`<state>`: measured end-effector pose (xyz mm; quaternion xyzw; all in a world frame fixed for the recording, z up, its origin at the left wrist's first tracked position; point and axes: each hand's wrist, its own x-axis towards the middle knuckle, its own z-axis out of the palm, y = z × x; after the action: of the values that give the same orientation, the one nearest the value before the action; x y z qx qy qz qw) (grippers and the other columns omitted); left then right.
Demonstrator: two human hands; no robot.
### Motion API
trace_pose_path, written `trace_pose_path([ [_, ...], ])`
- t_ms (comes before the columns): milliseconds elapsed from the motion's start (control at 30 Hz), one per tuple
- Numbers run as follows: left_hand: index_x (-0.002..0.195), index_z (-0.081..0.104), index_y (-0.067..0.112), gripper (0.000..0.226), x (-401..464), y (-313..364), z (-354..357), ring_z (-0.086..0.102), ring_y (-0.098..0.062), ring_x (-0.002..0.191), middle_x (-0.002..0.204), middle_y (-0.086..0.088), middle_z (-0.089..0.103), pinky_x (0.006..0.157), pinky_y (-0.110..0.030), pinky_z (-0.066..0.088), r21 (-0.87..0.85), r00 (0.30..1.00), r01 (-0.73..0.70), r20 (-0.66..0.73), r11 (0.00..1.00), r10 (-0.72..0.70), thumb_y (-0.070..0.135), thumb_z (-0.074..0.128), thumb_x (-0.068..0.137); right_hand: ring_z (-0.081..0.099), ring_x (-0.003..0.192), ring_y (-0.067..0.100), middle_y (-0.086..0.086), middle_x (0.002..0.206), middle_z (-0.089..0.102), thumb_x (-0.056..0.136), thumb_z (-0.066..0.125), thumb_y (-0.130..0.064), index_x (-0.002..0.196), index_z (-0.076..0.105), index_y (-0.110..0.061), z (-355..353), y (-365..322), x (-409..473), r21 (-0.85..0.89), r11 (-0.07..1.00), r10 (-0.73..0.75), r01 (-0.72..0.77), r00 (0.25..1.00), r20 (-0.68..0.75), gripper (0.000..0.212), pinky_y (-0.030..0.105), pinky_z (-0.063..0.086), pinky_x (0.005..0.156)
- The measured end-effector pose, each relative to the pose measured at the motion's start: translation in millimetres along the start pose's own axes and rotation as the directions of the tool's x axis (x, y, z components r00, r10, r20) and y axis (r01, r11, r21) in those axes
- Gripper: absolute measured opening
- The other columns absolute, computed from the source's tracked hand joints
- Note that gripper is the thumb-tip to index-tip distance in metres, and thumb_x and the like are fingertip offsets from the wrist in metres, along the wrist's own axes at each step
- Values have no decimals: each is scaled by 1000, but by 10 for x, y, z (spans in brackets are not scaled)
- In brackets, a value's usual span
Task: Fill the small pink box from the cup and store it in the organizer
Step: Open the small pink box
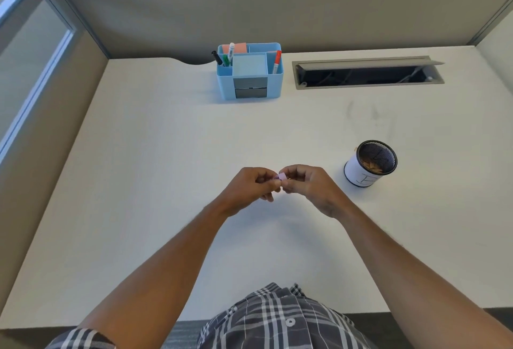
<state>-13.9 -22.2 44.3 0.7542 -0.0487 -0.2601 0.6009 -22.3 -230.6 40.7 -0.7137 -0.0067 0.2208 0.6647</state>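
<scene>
The small pink box (281,176) is pinched between the fingertips of both hands above the middle of the white desk; only a sliver of it shows. My left hand (249,189) grips it from the left and my right hand (311,186) from the right. To the right stands the black mesh cup (370,164) with a white paper band; small tan pieces lie inside it. The light blue organizer (249,71) sits at the back centre, holding markers, sticky notes and grey drawers in its front.
An open cable hatch (366,72) is sunk into the desk at the back right. Grey cubicle walls (249,10) close off the back and left sides. The desk's front edge runs just before my torso.
</scene>
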Motion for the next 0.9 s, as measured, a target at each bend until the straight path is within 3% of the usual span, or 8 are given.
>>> trace_pose_path([
  [200, 100, 75, 8, 19, -22, 77, -14, 60, -20, 67, 92, -13, 75, 71, -33, 54, -77, 1000, -5, 15, 997, 6, 25, 70, 92, 63, 80, 12, 0, 88, 75, 90, 76, -30, 102, 78, -18, -23, -63, -21, -11, 999, -36, 36, 998, 45, 17, 22, 54, 83],
  [600, 103, 74, 8, 13, -40, 64, 17, 53, -22, 70, 94, -19, 73, 66, -31, 47, -95, 998, -57, -13, 994, 56, 12, 65, 95, 61, 81, 11, -3, 91, 73, 92, 74, -28, 103, 78, -19, -25, -66, -58, -57, 995, -81, 83, 996, 37, 16, 23, 53, 85],
  [767, 105, 75, 13, 15, -42, 67, 10, 51, -19, 70, 91, -11, 73, 64, -27, 47, -98, 999, -46, -19, 994, 44, 19, 66, 95, 62, 83, 14, 10, 101, 74, 93, 73, -22, 105, 78, -17, -55, -63, -50, -42, 996, -79, 80, 997, 19, 14, 28, 52, 89],
  [900, 106, 75, 13, 16, -28, 96, 53, 52, -17, 69, 93, -7, 73, 67, -27, 48, -103, 999, -40, -35, 994, 37, 23, 66, 95, 64, 83, 13, 0, 95, 77, 91, 74, -26, 103, 77, -19, -52, -70, -55, 8, 997, -77, 77, 997, -6, 14, 26, 54, 86],
])
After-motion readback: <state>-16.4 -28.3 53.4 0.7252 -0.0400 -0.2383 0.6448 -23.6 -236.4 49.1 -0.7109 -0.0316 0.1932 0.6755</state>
